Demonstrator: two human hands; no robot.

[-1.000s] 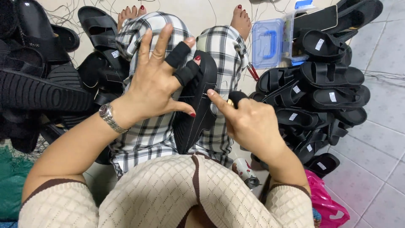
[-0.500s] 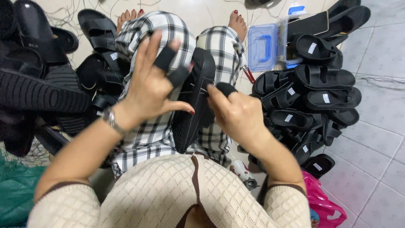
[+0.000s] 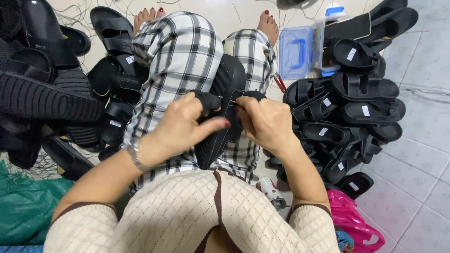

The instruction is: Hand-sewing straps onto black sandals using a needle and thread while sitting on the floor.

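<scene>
I sit on the floor with a black sandal (image 3: 224, 112) standing on edge between my knees in checked trousers. My left hand (image 3: 183, 124) grips the sandal's strap, thumb pressed across the sole's side. My right hand (image 3: 265, 122) pinches the other end of the strap at the sandal's upper edge; black finger guards cover some fingertips. What lies between the right fingers is too small to tell. A metal watch sits on my left wrist.
A heap of black sandals (image 3: 347, 117) with white tags lies at my right. More black sandals and ribbed soles (image 3: 51, 93) pile up at my left. A blue plastic box (image 3: 296, 51) stands ahead, a pink bag (image 3: 349, 218) and a green bag (image 3: 23, 206) beside me.
My left hand, spread open over the sandal a second ago, has closed down onto the strap. My right hand has moved up to meet it at the strap.
</scene>
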